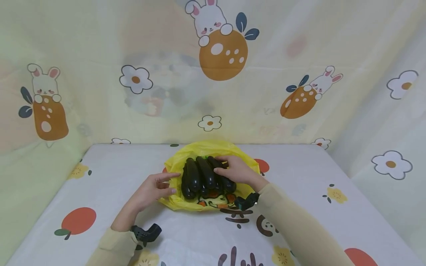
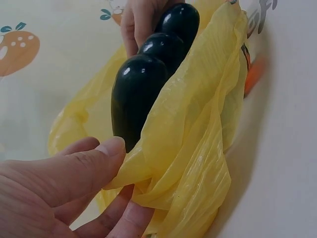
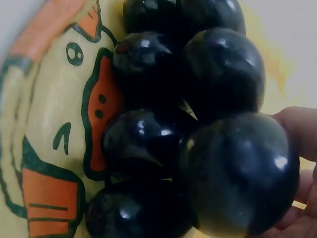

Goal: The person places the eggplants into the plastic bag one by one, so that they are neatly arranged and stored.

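Several dark, glossy eggplants (image 1: 206, 173) lie stacked side by side on a yellow plastic bag (image 1: 206, 147), their rounded ends toward me. My right hand (image 1: 237, 170) reaches over from the right and grips the upper eggplant on that side; its fingers (image 3: 302, 134) show beside that eggplant (image 3: 237, 173) in the right wrist view. At the left side of the pile, my left hand (image 1: 153, 190) holds the bag's edge between thumb and fingers. The left wrist view shows the thumb (image 2: 94, 163) close to the nearest eggplant (image 2: 136, 94). Part of the right hand is hidden there behind the eggplants.
A table (image 1: 126, 162) with a white fruit-print cloth lies under the bag. Behind it hangs a pale curtain (image 1: 166, 122) with rabbits and flowers, and more printed cloth closes both sides. A cartoon print (image 3: 54, 119) shows on the surface beside the eggplants.
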The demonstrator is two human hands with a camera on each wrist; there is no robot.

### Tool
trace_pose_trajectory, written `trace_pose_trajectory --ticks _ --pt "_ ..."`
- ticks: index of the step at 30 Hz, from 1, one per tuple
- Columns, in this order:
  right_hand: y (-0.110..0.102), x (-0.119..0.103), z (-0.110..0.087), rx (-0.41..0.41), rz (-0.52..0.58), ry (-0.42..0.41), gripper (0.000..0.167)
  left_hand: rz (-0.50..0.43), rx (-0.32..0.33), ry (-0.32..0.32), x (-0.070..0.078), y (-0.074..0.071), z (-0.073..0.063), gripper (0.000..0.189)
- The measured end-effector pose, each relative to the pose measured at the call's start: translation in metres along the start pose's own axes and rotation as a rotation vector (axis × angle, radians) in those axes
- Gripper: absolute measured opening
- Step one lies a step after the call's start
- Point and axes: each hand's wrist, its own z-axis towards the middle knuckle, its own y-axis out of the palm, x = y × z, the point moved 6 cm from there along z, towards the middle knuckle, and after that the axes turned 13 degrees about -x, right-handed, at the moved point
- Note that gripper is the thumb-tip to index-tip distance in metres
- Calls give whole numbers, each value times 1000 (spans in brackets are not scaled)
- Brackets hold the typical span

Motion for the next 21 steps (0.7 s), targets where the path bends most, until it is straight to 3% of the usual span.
trace_pose_trajectory --ticks 21 --pt "3 -3 9 50 -68 101 53 -6 -2 5 2 1 0 47"
